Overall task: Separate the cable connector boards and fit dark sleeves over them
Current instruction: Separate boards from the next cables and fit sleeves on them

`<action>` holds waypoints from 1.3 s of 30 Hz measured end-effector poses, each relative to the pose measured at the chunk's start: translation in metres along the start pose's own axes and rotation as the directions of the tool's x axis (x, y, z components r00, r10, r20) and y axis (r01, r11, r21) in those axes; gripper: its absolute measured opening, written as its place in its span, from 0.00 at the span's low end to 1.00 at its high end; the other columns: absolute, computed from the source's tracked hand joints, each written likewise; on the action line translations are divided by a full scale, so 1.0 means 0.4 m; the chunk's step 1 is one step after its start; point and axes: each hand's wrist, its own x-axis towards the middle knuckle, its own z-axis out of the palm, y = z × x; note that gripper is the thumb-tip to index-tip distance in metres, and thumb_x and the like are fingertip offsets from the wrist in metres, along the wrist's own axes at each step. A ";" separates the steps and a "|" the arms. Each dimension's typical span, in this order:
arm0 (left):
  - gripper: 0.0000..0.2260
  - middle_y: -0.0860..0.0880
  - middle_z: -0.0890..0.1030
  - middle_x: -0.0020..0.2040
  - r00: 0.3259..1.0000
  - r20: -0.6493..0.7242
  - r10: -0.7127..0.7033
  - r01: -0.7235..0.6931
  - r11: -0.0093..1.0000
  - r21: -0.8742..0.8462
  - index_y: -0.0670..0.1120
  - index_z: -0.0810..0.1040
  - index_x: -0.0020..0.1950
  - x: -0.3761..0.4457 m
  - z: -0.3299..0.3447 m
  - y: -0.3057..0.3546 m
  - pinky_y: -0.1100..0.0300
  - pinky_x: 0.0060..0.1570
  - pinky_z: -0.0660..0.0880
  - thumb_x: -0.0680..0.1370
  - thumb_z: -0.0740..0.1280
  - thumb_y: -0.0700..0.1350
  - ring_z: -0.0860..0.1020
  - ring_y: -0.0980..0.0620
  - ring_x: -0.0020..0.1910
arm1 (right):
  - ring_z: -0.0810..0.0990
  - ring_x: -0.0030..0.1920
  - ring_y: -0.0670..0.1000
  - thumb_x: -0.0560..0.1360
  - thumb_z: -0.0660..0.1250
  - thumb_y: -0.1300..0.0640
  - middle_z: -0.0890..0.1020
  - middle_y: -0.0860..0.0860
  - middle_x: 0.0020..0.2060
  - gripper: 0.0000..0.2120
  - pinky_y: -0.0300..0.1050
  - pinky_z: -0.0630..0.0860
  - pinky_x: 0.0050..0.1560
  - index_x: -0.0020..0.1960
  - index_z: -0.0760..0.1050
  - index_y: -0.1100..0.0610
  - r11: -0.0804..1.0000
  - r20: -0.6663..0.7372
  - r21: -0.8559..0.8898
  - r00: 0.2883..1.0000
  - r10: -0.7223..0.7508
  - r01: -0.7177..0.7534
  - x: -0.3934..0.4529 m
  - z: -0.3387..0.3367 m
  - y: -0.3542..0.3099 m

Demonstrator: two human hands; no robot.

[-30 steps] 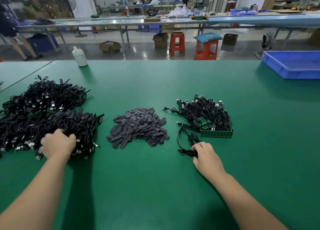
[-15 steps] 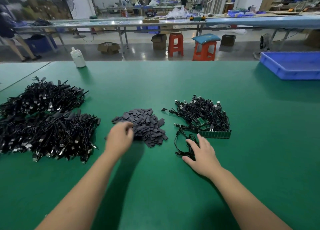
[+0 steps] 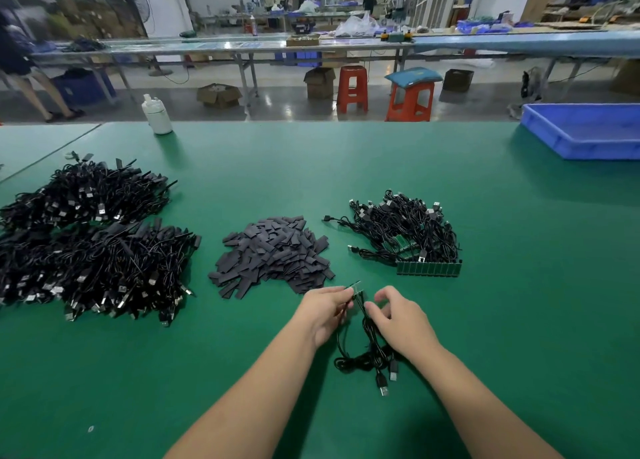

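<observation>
My left hand (image 3: 325, 311) pinches a connector board (image 3: 355, 286) just below the sleeve pile (image 3: 273, 254). My right hand (image 3: 398, 320) pinches its cable (image 3: 367, 341) beside it.

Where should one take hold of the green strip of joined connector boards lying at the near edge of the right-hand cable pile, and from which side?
Probably from the near side, pinching the long near edge of the green strip of joined connector boards. That edge lies bare on the green table, while black cables cover its far side.

Sleeve pile (image 3: 273, 256) lies between finished cables (image 3: 93, 244) left, board cables (image 3: 405, 231) right
</observation>
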 end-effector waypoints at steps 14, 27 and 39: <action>0.08 0.55 0.82 0.33 0.883 0.020 0.468 -0.415 0.763 0.496 0.51 0.80 0.42 -0.055 0.046 0.061 0.57 0.43 0.77 0.73 0.75 0.40 0.77 0.57 0.33 | 0.78 0.38 0.50 0.75 0.72 0.55 0.83 0.52 0.37 0.06 0.52 0.79 0.48 0.46 0.83 0.58 0.781 -0.087 0.625 0.992 0.091 -0.017 0.030 -0.082 -0.105; 0.05 0.55 0.79 0.34 0.775 -0.020 0.631 -0.426 0.546 0.721 0.50 0.79 0.40 -0.082 0.066 0.042 0.67 0.33 0.68 0.75 0.71 0.42 0.73 0.60 0.32 | 0.77 0.32 0.43 0.76 0.71 0.52 0.81 0.45 0.30 0.08 0.39 0.71 0.34 0.39 0.83 0.52 0.925 -0.280 0.378 0.958 0.067 0.046 0.015 -0.061 -0.128; 0.06 0.52 0.77 0.35 0.856 -0.030 0.516 -0.418 0.725 0.547 0.45 0.79 0.41 -0.081 -0.086 0.107 0.58 0.39 0.68 0.76 0.71 0.45 0.71 0.53 0.34 | 0.74 0.34 0.50 0.80 0.65 0.54 0.82 0.54 0.38 0.06 0.53 0.78 0.40 0.48 0.80 0.54 0.837 -0.198 0.515 0.924 0.327 -0.185 0.095 -0.162 0.028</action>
